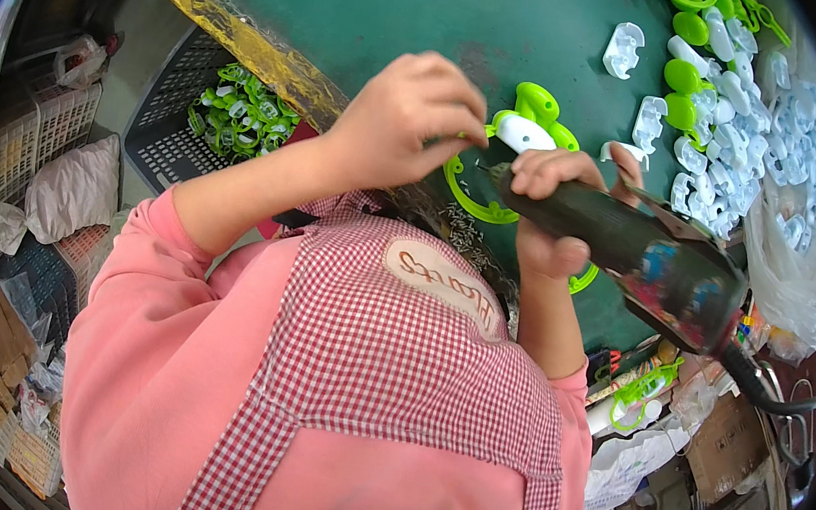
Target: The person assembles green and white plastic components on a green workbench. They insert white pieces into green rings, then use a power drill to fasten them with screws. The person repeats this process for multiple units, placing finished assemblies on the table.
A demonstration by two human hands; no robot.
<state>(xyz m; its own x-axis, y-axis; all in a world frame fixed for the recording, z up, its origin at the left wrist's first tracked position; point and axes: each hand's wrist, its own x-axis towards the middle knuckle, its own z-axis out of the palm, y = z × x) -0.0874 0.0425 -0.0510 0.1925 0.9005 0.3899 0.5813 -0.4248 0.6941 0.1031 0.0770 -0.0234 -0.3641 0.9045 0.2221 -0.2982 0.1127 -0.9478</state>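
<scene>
My right hand is wrapped around a dark, corded electric screwdriver. The tool lies almost level, its bit end pointing left towards my other hand. My left hand is blurred, with thumb and fingertips brought together just left of a white plastic shell piece. Whether those fingertips hold a small part cannot be seen. Bright green plastic pieces adjoin the white shell. Below them, a green curved loop lies partly behind the tool tip. Loose screws are heaped at the table's near edge.
Translucent white shells and green ovals are piled along the right of the green tabletop. Yellow-striped edging borders it. A dark crate with green-and-white parts stands lower left. The tool's cord trails right.
</scene>
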